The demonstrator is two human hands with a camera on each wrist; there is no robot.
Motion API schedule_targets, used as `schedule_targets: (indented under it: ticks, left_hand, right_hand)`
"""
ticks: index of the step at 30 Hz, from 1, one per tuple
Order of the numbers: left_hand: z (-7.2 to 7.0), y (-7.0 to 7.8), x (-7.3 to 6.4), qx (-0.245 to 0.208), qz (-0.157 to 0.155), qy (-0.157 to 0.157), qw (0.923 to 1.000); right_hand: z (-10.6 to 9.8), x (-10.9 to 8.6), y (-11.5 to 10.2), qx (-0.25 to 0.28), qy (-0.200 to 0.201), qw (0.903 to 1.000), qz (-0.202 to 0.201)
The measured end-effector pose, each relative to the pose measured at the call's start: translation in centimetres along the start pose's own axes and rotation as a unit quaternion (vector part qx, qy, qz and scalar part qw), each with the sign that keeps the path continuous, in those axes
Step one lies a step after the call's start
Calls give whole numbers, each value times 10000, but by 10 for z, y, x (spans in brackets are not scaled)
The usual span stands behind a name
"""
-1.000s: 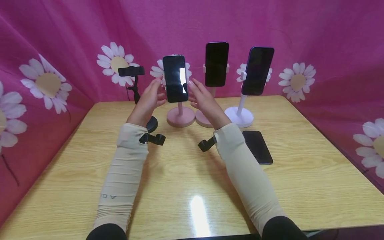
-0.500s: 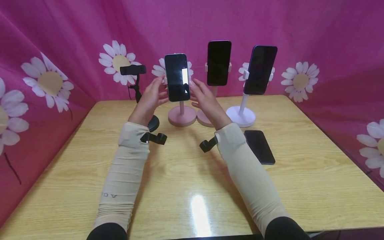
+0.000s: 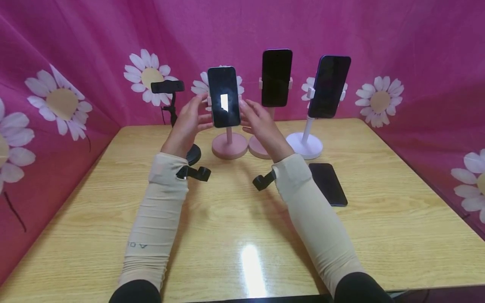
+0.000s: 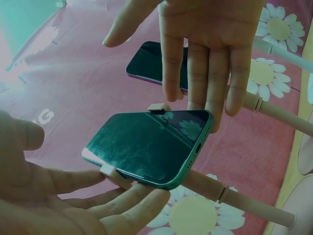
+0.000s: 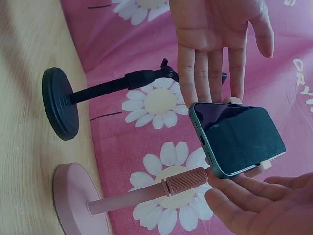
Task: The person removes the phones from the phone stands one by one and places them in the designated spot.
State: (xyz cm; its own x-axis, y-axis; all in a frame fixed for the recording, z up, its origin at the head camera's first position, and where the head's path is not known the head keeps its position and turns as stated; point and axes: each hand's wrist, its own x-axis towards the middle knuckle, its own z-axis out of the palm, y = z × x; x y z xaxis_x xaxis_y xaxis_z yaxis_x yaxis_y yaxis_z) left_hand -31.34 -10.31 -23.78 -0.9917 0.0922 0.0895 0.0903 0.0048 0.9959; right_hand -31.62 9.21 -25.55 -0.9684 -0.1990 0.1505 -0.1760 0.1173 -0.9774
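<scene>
In the frame's upper middle, the left hand [image 3: 187,126] and right hand [image 3: 262,127] flank a phone [image 3: 221,83] — fingers extended, not gripping. Light, matched pressure should suit best.

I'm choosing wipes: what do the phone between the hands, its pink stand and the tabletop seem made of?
Phone: glossy front, probably glass, given sharp reflections. Pink stand: likely matte plastic, evenly coloured. Tabletop: glossy wood or laminate, showing grain and reflections.

Lane free between sleeves [image 3: 163,219], phone [image 3: 223,97] blocking far end; black stand [image 3: 194,155] beyond left hand [image 3: 185,126], gap unclear.
</scene>
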Motion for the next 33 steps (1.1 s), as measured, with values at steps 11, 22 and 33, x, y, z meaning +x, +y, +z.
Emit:
schedule_targets:
  ticks: [11, 22, 33]
  left_hand:
    - [1, 0, 0, 571, -8, 306, 9979]
    - [-4, 7, -10, 1569, 230, 540, 9859]
    - [-11, 22, -27, 2396, 264, -388, 9697]
  right_hand:
    - [-6, -5, 0, -88, 273, 9995, 150]
    - [-12, -10, -10, -484, 182, 9979, 388]
    - [-26, -25, -27, -1524, -608, 9856, 411]
